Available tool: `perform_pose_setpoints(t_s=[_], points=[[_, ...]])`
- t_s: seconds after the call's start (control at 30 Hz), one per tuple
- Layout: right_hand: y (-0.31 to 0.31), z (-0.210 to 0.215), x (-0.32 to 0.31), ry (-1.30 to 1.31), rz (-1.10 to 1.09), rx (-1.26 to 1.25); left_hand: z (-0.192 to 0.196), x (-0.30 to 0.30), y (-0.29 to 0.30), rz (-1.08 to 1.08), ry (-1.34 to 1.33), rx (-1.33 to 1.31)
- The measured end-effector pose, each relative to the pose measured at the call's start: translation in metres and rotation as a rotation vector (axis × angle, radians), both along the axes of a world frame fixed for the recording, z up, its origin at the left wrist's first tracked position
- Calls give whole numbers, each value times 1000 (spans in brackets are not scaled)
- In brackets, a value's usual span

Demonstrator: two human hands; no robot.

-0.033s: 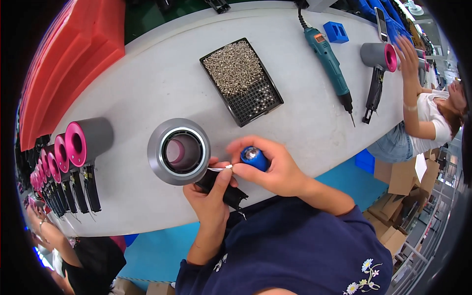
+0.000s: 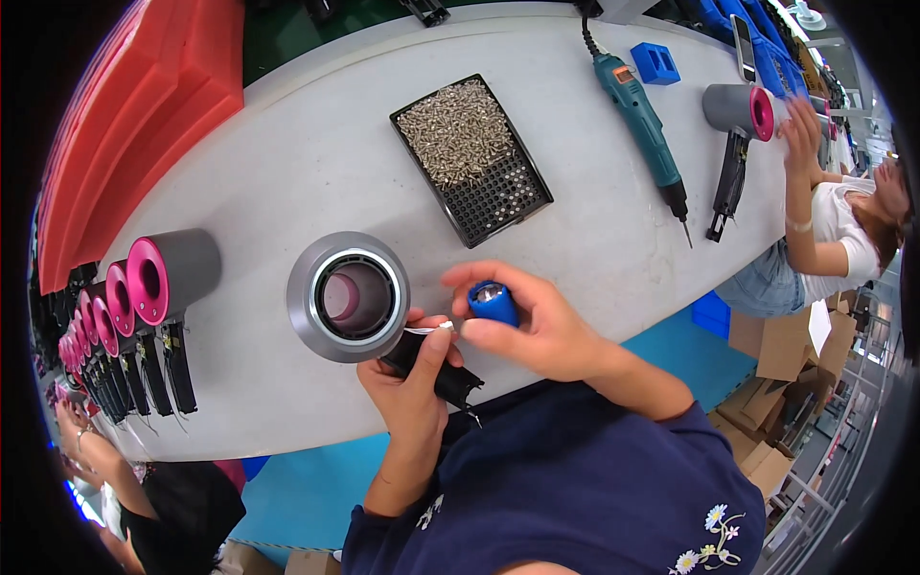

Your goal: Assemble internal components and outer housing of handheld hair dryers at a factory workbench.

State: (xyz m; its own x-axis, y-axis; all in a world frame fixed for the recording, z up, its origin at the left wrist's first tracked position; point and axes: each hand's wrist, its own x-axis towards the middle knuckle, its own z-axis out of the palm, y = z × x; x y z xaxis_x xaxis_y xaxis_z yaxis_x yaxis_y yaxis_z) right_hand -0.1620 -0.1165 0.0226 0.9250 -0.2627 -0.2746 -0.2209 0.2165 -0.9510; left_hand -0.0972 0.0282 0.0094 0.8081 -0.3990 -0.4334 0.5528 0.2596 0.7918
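Observation:
My left hand [image 2: 414, 379] is closed around the black handle [image 2: 454, 381] of a grey hair dryer [image 2: 305, 299], whose round head faces up beside it. Between my left thumb and fingers, white wires with a small white connector [image 2: 445, 327] stick out toward the right. In my right hand [image 2: 539, 326] is a short blue cylinder [image 2: 493, 305] with a shiny, rounded end facing up. The right thumb and index fingertip are spread, just apart from the connector. What the cylinder is, I cannot make out.
Beyond my hands lies a black tray [image 2: 470, 233] of small metal screws. A teal electric screwdriver [image 2: 640, 125] and a blue block [image 2: 655, 63] are at the far right. Several dryers [image 2: 182, 273] line the left, near red foam [image 2: 144, 144]. A co-worker's hand [image 2: 801, 134] is beside another dryer [image 2: 728, 105].
My right thumb has drawn back to the right, off the white connector, and the blue cylinder has tilted slightly. My left hand stays put. The co-worker's hand at right has lowered a little.

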Motion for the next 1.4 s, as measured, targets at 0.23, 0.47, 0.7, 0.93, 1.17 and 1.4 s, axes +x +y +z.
perform_pose_setpoints(t_s=[0.23,0.47,0.7,0.93,1.17,1.4], points=[[-6,4,-15,48,-157,235,0,1,0,67,39,-36],[8,-6,-15,8,-165,361,-3,-1,0,34,-1,15],[13,-2,-16,39,-176,318,-5,-7,1,85,-41,-16],[14,-3,-22,-41,-139,114,-5,-8,1,69,-57,-7],[17,8,-18,-35,-92,-543,-5,-11,-2,62,-108,36],[19,12,-21,-267,-94,-720,-4,-22,5,70,-133,87]])
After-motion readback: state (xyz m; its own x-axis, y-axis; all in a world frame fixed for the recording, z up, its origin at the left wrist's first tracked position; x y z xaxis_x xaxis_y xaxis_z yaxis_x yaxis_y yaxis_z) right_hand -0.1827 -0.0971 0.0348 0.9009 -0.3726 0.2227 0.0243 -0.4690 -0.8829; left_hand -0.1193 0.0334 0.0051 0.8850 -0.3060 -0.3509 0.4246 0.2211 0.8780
